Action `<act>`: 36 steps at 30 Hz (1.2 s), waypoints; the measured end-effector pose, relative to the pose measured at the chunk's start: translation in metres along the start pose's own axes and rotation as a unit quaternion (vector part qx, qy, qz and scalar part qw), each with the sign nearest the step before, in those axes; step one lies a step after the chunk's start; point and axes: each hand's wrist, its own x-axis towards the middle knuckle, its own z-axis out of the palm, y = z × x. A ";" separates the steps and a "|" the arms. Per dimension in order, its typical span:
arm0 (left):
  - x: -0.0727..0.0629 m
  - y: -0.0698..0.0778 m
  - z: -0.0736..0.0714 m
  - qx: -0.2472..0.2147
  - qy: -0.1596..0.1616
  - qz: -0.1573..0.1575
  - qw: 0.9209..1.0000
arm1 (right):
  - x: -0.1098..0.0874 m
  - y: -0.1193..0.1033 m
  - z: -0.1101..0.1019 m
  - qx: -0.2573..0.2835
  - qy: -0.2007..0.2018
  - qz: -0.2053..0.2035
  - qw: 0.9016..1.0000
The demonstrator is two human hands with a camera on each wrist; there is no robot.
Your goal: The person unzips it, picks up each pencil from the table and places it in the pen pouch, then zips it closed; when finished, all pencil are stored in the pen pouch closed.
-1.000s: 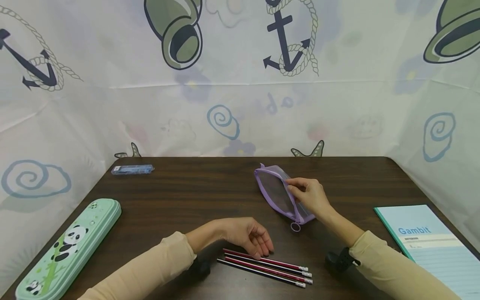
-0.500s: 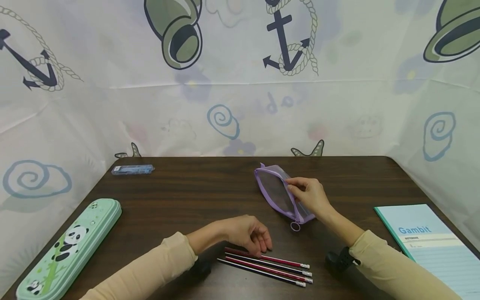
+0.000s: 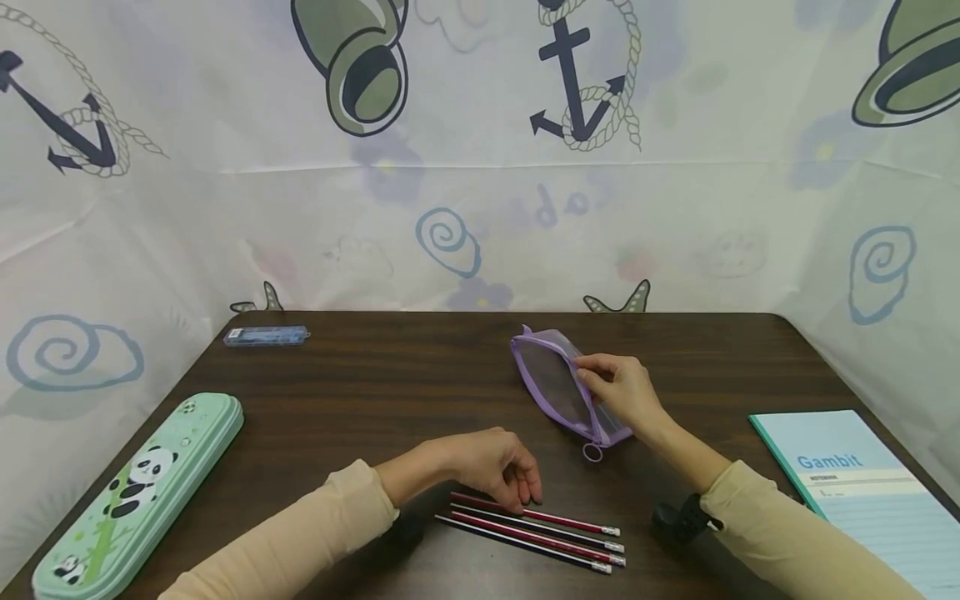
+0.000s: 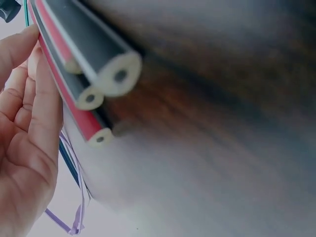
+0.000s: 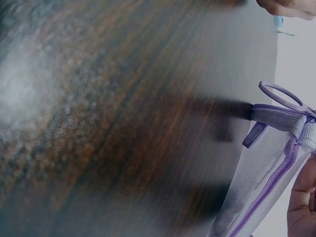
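Note:
Several red or black striped pencils with white erasers lie side by side near the table's front. My left hand (image 3: 491, 467) pinches the farthest one, a red pencil (image 3: 573, 523), between thumb and fingers. From the left wrist, the unsharpened ends show, with the red pencil (image 4: 85, 121) alongside the fingers. Farther back, my right hand (image 3: 624, 392) holds the edge of a purple mesh zip pouch (image 3: 547, 379) between thumb and index finger. Its mouth gapes toward the left, and a ring pull hangs at the near corner. The pouch's mesh side (image 5: 261, 158) shows in the right wrist view.
A mint panda pencil case (image 3: 138, 500) lies along the left side of the dark wood table (image 3: 360, 375). At the back left is a small blue translucent case (image 3: 266, 336). A Gambit notebook (image 3: 862, 483) lies at the right. Printed cloth (image 3: 480, 125) encloses the table's back and sides.
The farthest red pencil has shifted slightly right and away from the others, along with the left hand's fingertips. The right hand and the pouch have stayed in place.

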 end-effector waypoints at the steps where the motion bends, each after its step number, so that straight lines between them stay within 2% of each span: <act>1: 0.000 0.001 0.000 0.003 -0.002 0.001 1.000 | 0.000 0.000 0.000 0.000 0.000 0.001 1.000; 13: 0.002 0.002 0.003 0.067 0.004 0.024 0.997 | -0.001 0.001 -0.001 0.005 -0.001 0.001 1.000; 19: 0.003 0.000 0.003 0.080 0.009 0.040 0.996 | -0.002 0.001 0.000 0.009 0.000 0.002 1.000; 25: 0.000 -0.001 -0.008 0.028 0.005 0.029 0.999 | -0.001 0.001 0.000 0.008 -0.003 0.000 1.000; 29: -0.004 -0.002 -0.024 -0.036 -0.003 0.023 0.999 | 0.000 0.001 -0.001 0.001 0.002 -0.001 1.000; 33: -0.010 -0.006 -0.038 -0.108 -0.012 -0.006 0.994 | -0.001 0.001 -0.001 0.008 0.000 0.005 1.000; 36: -0.012 -0.010 -0.045 -0.146 0.004 -0.036 0.989 | -0.001 0.001 0.000 0.013 -0.003 0.007 1.000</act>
